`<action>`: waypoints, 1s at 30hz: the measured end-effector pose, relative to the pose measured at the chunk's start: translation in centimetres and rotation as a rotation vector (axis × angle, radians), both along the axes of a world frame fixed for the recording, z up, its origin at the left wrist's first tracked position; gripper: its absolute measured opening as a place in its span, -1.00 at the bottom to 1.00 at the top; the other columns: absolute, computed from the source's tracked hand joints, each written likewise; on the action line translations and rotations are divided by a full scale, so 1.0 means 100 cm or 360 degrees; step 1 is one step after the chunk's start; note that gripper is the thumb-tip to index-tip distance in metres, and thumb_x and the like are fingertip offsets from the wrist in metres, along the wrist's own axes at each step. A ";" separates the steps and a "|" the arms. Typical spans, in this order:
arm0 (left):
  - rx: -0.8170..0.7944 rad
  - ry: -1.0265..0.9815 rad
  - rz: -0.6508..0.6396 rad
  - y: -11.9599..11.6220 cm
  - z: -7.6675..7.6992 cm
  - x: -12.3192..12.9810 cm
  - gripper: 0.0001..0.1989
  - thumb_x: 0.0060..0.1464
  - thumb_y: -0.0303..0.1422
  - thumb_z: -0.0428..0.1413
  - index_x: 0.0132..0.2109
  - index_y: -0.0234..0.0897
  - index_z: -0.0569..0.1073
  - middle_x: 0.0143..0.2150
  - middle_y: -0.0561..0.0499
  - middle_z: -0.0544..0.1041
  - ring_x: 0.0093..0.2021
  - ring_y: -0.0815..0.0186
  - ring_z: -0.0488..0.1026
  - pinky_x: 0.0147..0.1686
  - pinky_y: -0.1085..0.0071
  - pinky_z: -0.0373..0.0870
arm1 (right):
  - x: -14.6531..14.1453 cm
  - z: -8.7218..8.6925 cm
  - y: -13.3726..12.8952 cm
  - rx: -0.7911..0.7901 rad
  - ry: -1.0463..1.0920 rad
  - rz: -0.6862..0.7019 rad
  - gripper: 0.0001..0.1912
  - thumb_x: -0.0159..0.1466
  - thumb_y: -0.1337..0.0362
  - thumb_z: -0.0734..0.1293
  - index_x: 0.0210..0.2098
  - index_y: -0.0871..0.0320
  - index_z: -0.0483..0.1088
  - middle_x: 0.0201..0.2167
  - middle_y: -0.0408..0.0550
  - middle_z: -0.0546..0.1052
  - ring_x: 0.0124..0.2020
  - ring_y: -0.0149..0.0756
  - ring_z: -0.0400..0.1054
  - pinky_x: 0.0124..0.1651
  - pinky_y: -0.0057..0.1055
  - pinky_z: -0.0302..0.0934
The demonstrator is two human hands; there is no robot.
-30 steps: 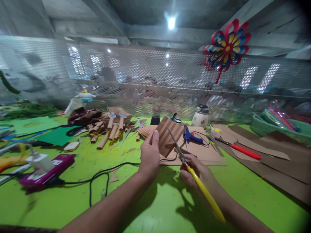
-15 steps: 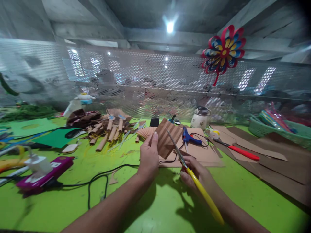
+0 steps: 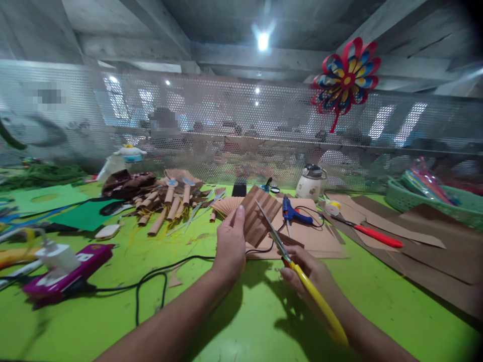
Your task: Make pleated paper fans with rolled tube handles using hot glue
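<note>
My left hand [image 3: 231,244] pinches a striped brown piece of paper [image 3: 258,216] at its left side, thumb on top. Yellow-handled scissors [image 3: 316,296] are in my right hand [image 3: 305,269], blades pointing up and left across the front of the paper. The blades look close together; whether they touch the paper I cannot tell. A small dark-brown striped strip [image 3: 291,240] shows just above my right fingers, beside the blades. Behind my left hand is a pleated tan paper fan [image 3: 226,205]. Flat tan sheets [image 3: 320,241] lie beyond both hands.
A blue glue gun [image 3: 296,213] rests on the sheets. Left are rolled paper tubes [image 3: 158,221], a purple power strip [image 3: 75,271] and a black cord [image 3: 162,272]. Right are a red-handled tool [image 3: 379,236], brown sheets [image 3: 430,261] and a green basket [image 3: 407,201]. A jug [image 3: 310,183] stands behind.
The whole view has shifted very slightly. Both hands keep nearly the same pose, with the paper and scissors still held.
</note>
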State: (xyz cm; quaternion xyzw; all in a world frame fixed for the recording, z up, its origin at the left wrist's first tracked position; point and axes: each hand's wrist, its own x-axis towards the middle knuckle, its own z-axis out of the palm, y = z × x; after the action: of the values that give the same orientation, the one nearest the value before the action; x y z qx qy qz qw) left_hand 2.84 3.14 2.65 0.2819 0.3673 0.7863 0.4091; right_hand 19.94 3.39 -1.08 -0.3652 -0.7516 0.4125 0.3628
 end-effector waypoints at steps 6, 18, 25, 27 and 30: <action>-0.0005 -0.0001 0.0026 0.002 -0.001 -0.001 -0.66 0.10 -0.22 0.20 -0.05 -0.36 0.54 -0.17 -0.10 0.64 -0.13 0.19 0.58 -0.01 0.23 0.51 | -0.001 -0.002 -0.001 0.0028 0.0020 -0.0058 -0.60 0.21 -0.05 0.31 -0.21 0.17 0.41 -0.54 -0.19 0.29 -0.54 -0.41 0.08 -0.49 -0.46 -0.02; -0.0034 -0.0003 0.0018 0.002 -0.003 0.000 -0.63 0.08 -0.18 0.21 -0.06 -0.37 0.53 -0.20 -0.10 0.64 -0.20 0.20 0.59 -0.06 0.23 0.52 | -0.001 -0.007 -0.002 0.0026 -0.0004 -0.0129 -0.61 0.21 -0.05 0.32 -0.22 0.17 0.42 -0.54 -0.18 0.31 -0.54 -0.38 0.13 -0.49 -0.46 -0.02; -0.0038 0.0080 0.0038 0.003 -0.005 -0.002 -0.59 0.05 -0.13 0.22 -0.08 -0.36 0.53 -0.20 -0.11 0.64 -0.24 0.19 0.59 -0.10 0.23 0.53 | 0.000 -0.002 -0.004 0.0055 -0.0031 -0.0039 -0.58 0.28 -0.07 0.25 -0.19 0.18 0.40 -0.56 -0.19 0.29 -0.56 -0.40 0.13 -0.51 -0.47 0.03; -0.0047 0.0127 0.0031 0.003 -0.006 -0.002 -0.59 0.05 -0.12 0.22 -0.07 -0.35 0.54 -0.21 -0.11 0.64 -0.25 0.19 0.59 -0.11 0.24 0.53 | 0.000 0.000 -0.006 0.0003 0.0015 -0.0025 -0.54 0.28 -0.12 0.23 -0.16 0.17 0.37 -0.57 -0.21 0.26 -0.57 -0.42 0.11 -0.54 -0.50 0.02; -0.0081 0.0175 0.0008 0.002 -0.006 -0.001 -0.57 0.06 -0.10 0.21 -0.07 -0.36 0.53 -0.22 -0.11 0.64 -0.23 0.17 0.60 -0.14 0.25 0.54 | -0.001 0.004 -0.008 -0.0102 0.0050 0.0000 -0.48 0.26 -0.20 0.21 -0.14 0.15 0.34 -0.56 -0.23 0.23 -0.61 -0.46 0.08 -0.61 -0.53 -0.02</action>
State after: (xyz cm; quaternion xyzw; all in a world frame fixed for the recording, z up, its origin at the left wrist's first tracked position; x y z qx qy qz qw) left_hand 2.70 3.32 2.00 0.3133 0.4097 0.7610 0.3934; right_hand 19.81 2.55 -0.64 -0.3702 -0.7321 0.4421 0.3627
